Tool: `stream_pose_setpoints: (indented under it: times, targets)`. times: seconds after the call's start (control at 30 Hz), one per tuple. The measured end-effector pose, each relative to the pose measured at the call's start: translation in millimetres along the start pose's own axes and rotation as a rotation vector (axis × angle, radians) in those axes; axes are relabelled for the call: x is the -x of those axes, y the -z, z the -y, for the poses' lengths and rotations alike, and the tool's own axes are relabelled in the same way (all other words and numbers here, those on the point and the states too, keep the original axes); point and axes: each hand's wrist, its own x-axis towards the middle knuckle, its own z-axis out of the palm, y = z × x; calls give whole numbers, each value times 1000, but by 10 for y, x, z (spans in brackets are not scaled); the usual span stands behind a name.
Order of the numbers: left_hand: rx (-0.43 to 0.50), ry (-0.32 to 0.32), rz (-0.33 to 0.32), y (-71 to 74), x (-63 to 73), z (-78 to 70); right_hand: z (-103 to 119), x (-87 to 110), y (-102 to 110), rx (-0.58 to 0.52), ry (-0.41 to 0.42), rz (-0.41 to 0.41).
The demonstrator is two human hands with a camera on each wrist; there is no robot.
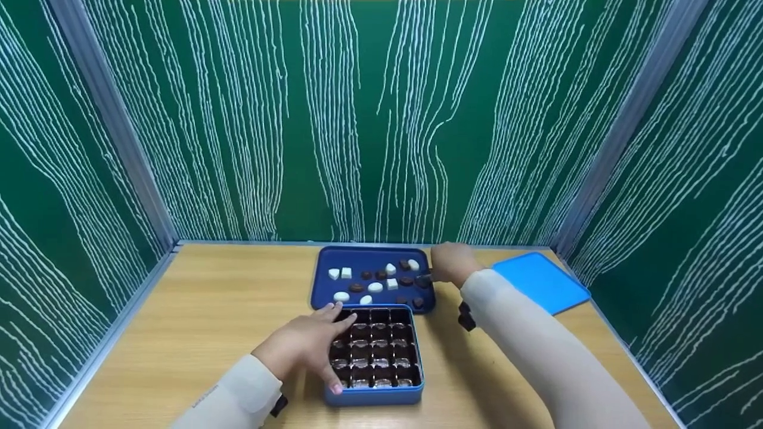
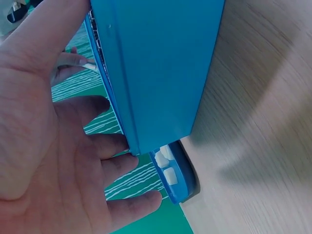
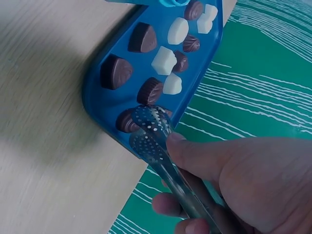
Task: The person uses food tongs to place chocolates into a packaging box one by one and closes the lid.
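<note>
Blue tray [image 1: 357, 257] is holding the chocolates [image 1: 375, 287]. Right hand [image 3: 263, 183] is clamping tongs [image 3: 178, 184]; cannot tell whether these are gripping a brown piece [image 3: 125, 122]. Left hand [image 1: 304, 342], fingers apart, is touching box [image 1: 374, 397]. Risk: shallow bite letting piece slip, tongs nudging neighbours.

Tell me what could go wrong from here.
The tongs in the right hand might nudge neighbouring chocolates, which lie close together on the tray. A rounded one could slip from the tongs. The left hand, with fingers over the box, might block nearby cells.
</note>
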Motion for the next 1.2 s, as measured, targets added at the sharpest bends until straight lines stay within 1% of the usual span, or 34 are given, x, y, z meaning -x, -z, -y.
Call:
stream_pose_setpoints:
  times: [0.1,0.2,0.3,0.47,0.63,0.97,1.2]
  targets:
    - [0,0,2,11,8,-4,12,-7,-7,-2,-13,5]
    - [-1,-4,3,8,2,-1,26,-21,-33,28,-13,-7]
    - [-4,-7,2,3,-7,-1,37,-29,-72,70,2,-26]
    - [4,-7,2,2,0,-11,45,-14,-104,107,25,-42]
    - [7,-7,-7,4,15,-24,38,-10,-106,85,29,-38]
    - [15,-1,-3,-25,7,4,30,-65,-108,63,-4,40]
    - [18,-5,-8,-38,1,9,29,-50,-98,55,-5,43]
